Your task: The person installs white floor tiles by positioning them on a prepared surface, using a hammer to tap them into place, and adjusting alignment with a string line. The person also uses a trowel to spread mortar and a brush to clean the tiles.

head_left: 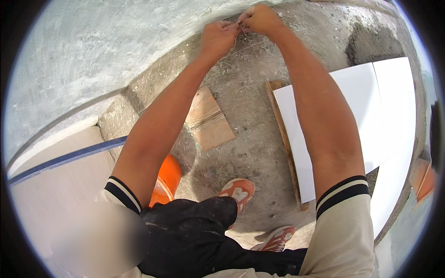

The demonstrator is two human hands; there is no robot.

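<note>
Both arms reach out to the far side, where my two hands meet close to the pale wall (106,51). My left hand (220,38) has its fingers pinched on a thin string (235,45). Fingertip to fingertip with it, my right hand (259,19) is also pinched on the string, beside a small dark thing too tiny to make out. Loose loops of string trail over the rough floor below. A flat piece of wood (217,137) lies nearer to me, with several turns of string wound round its middle.
Large white panels (343,106) lie at the right, along a wooden strip (283,143). Wet grey mortar (375,44) is heaped beyond them. An orange bucket (168,178) stands near my left leg, and a blue bar (69,158) extends at the left.
</note>
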